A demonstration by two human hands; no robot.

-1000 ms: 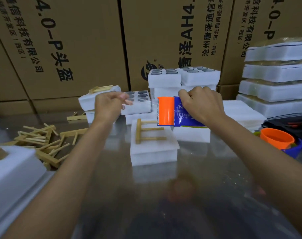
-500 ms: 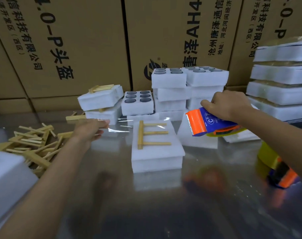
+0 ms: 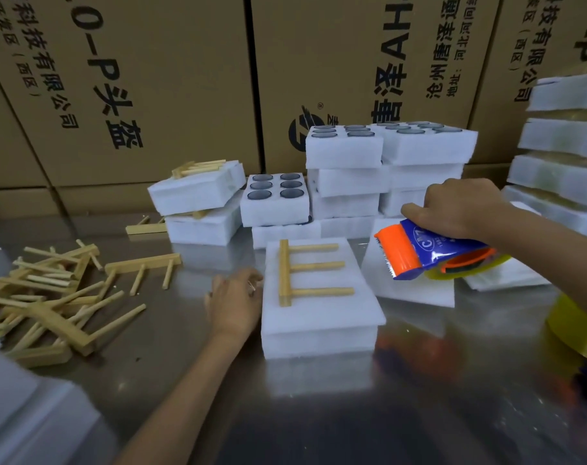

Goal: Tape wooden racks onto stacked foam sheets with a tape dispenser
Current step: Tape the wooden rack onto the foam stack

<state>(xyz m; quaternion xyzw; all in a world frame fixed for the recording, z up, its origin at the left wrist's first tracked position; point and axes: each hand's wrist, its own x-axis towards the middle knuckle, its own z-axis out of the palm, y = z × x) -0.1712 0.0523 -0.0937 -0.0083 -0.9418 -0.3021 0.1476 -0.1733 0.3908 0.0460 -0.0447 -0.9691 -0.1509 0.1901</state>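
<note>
- table (image 3: pixel 319 414) is polished metal, shiny enough to mirror stuff
- foam sheets (image 3: pixel 319 317) in the middle look soft, matt white, slightly fuzzy at the edges
- rack (image 3: pixel 305 273) on top is pale bare wood, unvarnished, same as the loose pile (image 3: pixel 50 297) on the left
- tape dispenser (image 3: pixel 429 253) is glossy orange and blue plastic, toothed blade up front
- far boxes (image 3: pixel 151 78) are plain matt brown cardboard, black print

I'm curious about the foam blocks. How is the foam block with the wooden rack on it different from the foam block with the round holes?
The foam block with the wooden rack has a flat, plain top; the foam block with round holes has six dark round holes. The first sits near the left hand on the metal table; the second sits farther back atop another foam piece. The first carries a wooden rack; the second carries nothing on top. Both are white and rectangular.
</note>
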